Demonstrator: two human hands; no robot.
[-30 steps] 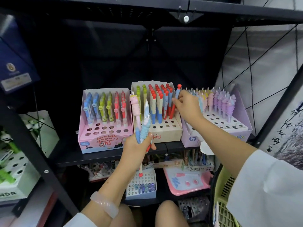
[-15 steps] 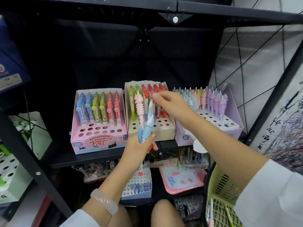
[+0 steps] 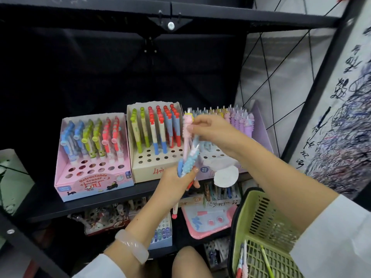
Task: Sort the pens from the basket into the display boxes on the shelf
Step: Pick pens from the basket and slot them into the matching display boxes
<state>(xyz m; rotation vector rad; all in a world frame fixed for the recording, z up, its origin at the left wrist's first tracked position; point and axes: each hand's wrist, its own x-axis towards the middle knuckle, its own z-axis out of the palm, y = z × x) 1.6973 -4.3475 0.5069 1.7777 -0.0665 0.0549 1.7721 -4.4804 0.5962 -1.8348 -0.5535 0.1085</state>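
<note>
My left hand (image 3: 176,183) grips a bunch of pens (image 3: 189,157) upright in front of the shelf; one of them is pink, another blue and ribbed. My right hand (image 3: 212,131) pinches the top of the pink pen (image 3: 187,125) in that bunch. Three display boxes stand on the shelf: a pink box (image 3: 92,185) at the left, a beige box (image 3: 148,173) in the middle, a lilac box (image 3: 261,125) at the right, partly hidden by my right arm. The green basket (image 3: 259,219) sits at the lower right with a few pens inside.
The black shelf board (image 3: 96,203) carries the boxes, with a black frame bar overhead. More stationery boxes and a pink board (image 3: 208,223) fill the lower shelf. A green and white box (image 3: 14,177) stands at the far left. A black upright (image 3: 313,93) and scribbled paper lie to the right.
My right hand left the red-topped pen in the beige box and came back to the bunch, where it now pinches the pink pen's top. The view shifted right and down, showing more basket.
</note>
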